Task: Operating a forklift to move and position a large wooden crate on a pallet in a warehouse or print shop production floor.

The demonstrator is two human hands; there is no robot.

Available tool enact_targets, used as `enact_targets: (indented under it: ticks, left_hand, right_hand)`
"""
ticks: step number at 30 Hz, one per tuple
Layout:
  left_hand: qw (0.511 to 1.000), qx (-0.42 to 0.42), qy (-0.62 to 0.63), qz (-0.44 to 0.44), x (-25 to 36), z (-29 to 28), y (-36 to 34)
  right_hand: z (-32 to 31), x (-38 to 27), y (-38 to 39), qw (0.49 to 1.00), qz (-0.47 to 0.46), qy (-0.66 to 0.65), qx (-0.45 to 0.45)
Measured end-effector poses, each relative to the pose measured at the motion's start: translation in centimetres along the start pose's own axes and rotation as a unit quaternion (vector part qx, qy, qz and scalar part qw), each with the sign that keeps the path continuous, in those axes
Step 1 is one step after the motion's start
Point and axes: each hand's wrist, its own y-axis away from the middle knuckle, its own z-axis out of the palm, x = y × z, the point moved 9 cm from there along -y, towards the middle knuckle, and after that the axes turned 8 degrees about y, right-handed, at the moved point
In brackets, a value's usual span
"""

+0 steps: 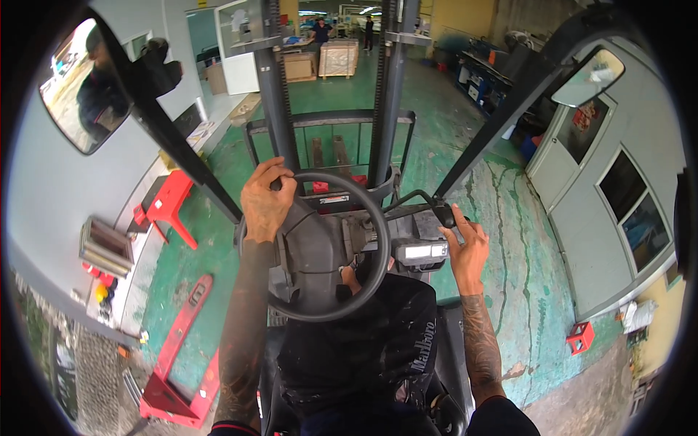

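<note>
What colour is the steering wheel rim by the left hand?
Black; the steering wheel rim shows best in the head view.

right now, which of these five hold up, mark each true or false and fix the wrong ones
1. The left hand is at the upper left of the steering wheel. True.
2. The right hand is also on the steering wheel. False: it is beside the wheel, at a black control handle.
3. A red pallet jack is on the floor to the left. True.
4. The small stool at the lower right is blue. False: it is red.
5. Tall mast rails rise beyond the steering wheel. True.
</note>
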Motion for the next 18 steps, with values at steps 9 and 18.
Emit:
enact_targets:
  ticks: [9, 18]
  left_hand:
    - [0.994, 0.097, 0.033, -0.045, -8.1, -0.4, -5.9]
    - [0.998, 0.035, 0.044, -0.013, -10.5, 3.6, -12.8]
  right_hand:
    - [7.3, -3.4, -10.0, 0.999, 0.023, 0.016, 0.038]
    - [10.2, -4.6, -13.7, 0.999, 0.009, -0.014, 0.049]
